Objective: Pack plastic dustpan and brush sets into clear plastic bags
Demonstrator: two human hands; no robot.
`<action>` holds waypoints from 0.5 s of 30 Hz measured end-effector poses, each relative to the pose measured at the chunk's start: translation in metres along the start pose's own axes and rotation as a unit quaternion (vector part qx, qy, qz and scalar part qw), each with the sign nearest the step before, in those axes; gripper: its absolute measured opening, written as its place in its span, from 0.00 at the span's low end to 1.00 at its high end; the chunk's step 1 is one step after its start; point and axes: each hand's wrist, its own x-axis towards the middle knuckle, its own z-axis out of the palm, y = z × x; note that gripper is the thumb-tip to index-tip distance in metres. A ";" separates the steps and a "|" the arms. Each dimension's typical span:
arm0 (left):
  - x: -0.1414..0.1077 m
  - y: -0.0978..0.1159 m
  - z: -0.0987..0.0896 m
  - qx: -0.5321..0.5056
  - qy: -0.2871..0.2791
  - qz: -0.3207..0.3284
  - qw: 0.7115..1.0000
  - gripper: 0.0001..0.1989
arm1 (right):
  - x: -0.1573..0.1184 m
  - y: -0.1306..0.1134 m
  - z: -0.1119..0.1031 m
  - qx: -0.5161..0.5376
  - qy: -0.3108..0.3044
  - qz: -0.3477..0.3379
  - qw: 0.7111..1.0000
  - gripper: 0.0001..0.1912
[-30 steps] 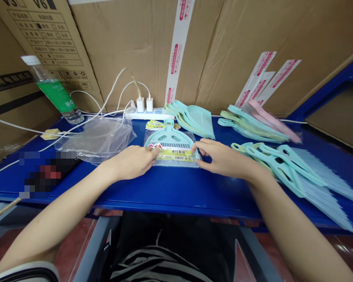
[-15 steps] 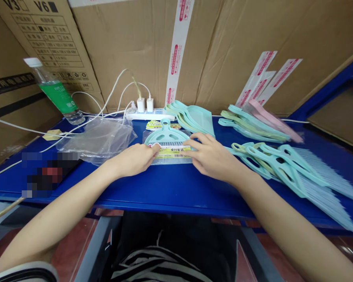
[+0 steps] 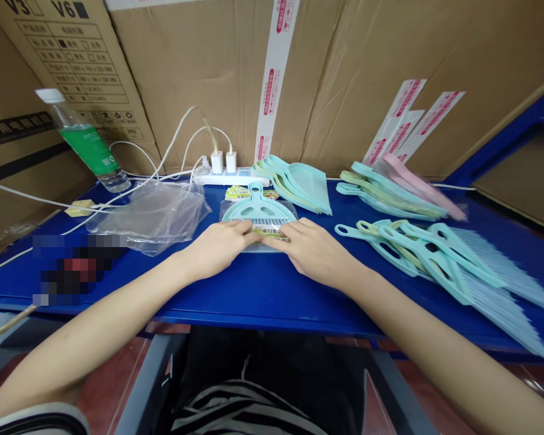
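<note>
A light-teal dustpan and brush set (image 3: 255,209) in a clear plastic bag lies flat at the middle of the table, its handle pointing away. Across its near edge runs a yellow-and-white paper label (image 3: 267,231). My left hand (image 3: 220,246) is closed at the label's left part, fingertips pressing on it. From the other side my right hand (image 3: 315,251) pinches the same label, its fingertips near those of the left. Both hands hide much of the label, and I cannot tell whether it is fixed to the bag.
Teal dustpans (image 3: 299,181) stack behind. At right lie several brushes (image 3: 435,254) and wrapped sets (image 3: 394,193). Clear bags (image 3: 152,214), a power strip (image 3: 231,176), white cables and a bottle (image 3: 88,145) occupy the left and back. More labels (image 3: 238,192) lie behind the set.
My right hand has moved left and inward, its spread fingers closing on the label. My left hand has slid right along the label, so the hands are nearer each other.
</note>
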 end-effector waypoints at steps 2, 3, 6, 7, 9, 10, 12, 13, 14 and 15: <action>0.000 0.000 0.002 -0.007 -0.002 0.011 1.000 0.24 | 0.000 0.000 0.000 0.006 -0.006 0.007 1.000 0.26; -0.001 -0.001 0.002 -0.005 -0.003 0.008 1.000 0.25 | -0.001 0.000 -0.001 0.009 -0.009 0.011 1.000 0.27; -0.002 0.000 -0.001 0.007 -0.014 -0.006 1.000 0.27 | -0.001 0.002 -0.003 0.024 -0.025 0.024 0.999 0.28; -0.002 0.000 -0.002 0.009 -0.019 -0.012 1.000 0.27 | -0.001 0.003 -0.004 0.033 -0.034 0.032 0.998 0.27; -0.002 0.000 -0.005 0.009 -0.026 -0.028 0.999 0.26 | -0.001 0.005 -0.008 0.055 -0.056 0.052 0.996 0.26; -0.002 0.000 -0.005 0.007 -0.027 -0.035 0.999 0.24 | -0.001 0.006 -0.010 0.066 -0.067 0.065 0.993 0.26; -0.002 -0.002 -0.006 0.002 -0.026 -0.047 0.999 0.22 | -0.001 0.007 -0.013 0.084 -0.087 0.093 0.988 0.24; -0.002 -0.003 -0.006 -0.001 -0.025 -0.051 0.998 0.22 | -0.001 0.008 -0.014 0.091 -0.093 0.107 0.986 0.24; -0.002 -0.004 -0.006 -0.003 -0.022 -0.054 0.998 0.21 | -0.001 0.009 -0.015 0.098 -0.094 0.121 0.983 0.23; -0.002 -0.006 -0.006 -0.006 -0.019 -0.055 0.998 0.21 | -0.002 0.010 -0.015 0.106 -0.091 0.134 0.981 0.23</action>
